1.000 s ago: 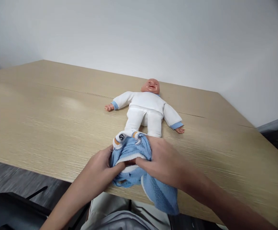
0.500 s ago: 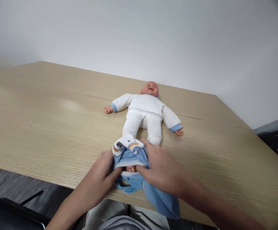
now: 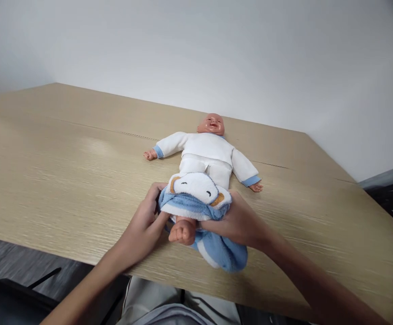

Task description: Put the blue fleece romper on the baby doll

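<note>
A baby doll [image 3: 205, 146] in a white top and white trousers lies on its back on the wooden table [image 3: 64, 167], head pointing away from me. A blue fleece garment [image 3: 196, 205] with a white animal face patch is bunched over the doll's lower legs, and one bare foot [image 3: 182, 231] sticks out of it toward me. My left hand [image 3: 145, 221] is closed on the garment's left side. My right hand [image 3: 240, 221] grips its right side. A loose blue leg of the garment [image 3: 221, 255] lies near the table's front edge.
A white wall rises behind the table. The table's near edge runs just below my hands, with my lap in light clothing [image 3: 169, 307] under it. Dark floor and a black chair part [image 3: 10, 302] show at lower left.
Both hands have moved the blue garment away from me, up the doll's legs. The doll's bare foot now shows out of the garment, and the animal face patch has spread open on top.
</note>
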Demonstrator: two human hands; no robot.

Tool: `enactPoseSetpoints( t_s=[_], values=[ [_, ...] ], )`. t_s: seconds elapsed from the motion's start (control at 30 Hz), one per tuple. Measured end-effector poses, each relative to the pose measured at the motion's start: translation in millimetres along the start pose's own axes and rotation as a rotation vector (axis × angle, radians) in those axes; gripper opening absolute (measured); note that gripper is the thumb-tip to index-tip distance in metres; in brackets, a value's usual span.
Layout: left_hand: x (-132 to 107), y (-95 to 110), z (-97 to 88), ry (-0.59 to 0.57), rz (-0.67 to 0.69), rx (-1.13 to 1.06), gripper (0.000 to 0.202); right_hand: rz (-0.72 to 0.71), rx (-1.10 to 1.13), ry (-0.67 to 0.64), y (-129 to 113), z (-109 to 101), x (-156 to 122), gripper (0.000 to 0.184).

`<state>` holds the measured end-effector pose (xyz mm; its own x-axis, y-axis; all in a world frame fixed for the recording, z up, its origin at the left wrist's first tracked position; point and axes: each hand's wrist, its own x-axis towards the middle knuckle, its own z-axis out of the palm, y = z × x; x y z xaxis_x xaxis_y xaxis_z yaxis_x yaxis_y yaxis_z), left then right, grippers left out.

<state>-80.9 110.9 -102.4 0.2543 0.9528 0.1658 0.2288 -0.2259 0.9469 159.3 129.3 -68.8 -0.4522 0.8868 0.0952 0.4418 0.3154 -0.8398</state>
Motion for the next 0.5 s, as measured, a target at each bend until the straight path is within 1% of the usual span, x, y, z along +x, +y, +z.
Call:
enactPoseSetpoints(
  t_s=[0.1, 0.13, 0.2, 0.3, 0.4, 0.5],
  values=[
    [12.4, 3.4, -9.9, -0.111, -0.048, -0.043, 0.032, -0.068, -0.004, -0.082, 7.5, -12.6, 8.8, 0.019],
    [15.8, 3.5, -13.2, -0.151, -0.06, -0.052, 0.036, -0.1, -0.009, -0.115, 10.4, -16.4, 11.4, 0.019],
    [22.1, 1.6, -18.4, -0.223, -0.035, -0.073, 0.046, -0.154, -0.027, -0.172, 16.3, -22.0, 15.9, 0.022],
    [30.5, -3.8, -22.4, -0.31, 0.036, -0.112, 0.053, -0.19, -0.045, -0.209, 24.6, -25.4, 19.5, 0.032],
    [37.5, -7.9, -24.5, -0.364, 0.05, -0.145, 0.054, -0.199, -0.053, -0.225, 30.4, -25.7, 18.0, 0.043],
    [42.3, -10.4, -29.7, -0.364, 0.051, -0.169, 0.057, -0.163, -0.099, -0.214, 33.4, -24.3, 11.6, 0.074]
  ],
)
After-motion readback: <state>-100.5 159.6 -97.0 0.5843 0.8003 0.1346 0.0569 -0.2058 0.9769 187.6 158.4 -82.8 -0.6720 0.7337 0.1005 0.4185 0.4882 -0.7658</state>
